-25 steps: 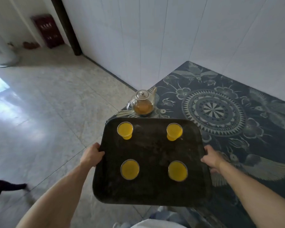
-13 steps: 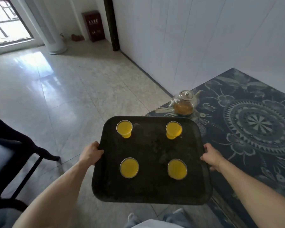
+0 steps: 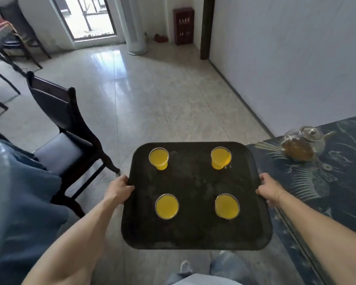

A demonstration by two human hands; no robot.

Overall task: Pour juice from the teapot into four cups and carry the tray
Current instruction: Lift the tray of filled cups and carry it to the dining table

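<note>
Head view: black tray (image 3: 195,233) held level over the tiled floor (image 3: 162,103); left hand (image 3: 119,189) grips its 9 o'clock rim, right hand (image 3: 268,189) grips the 3 o'clock rim; four cups (image 3: 158,158) of yellow juice stand upright near the tray's corners, well apart; glass teapot (image 3: 302,146) rests on the patterned table (image 3: 337,182) at 2 o'clock of the tray; dark chair (image 3: 66,124) at 10 o'clock.

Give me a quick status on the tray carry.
Left hand and right hand grip tray. Four cups full, upright. Dark chair close on left.
</note>
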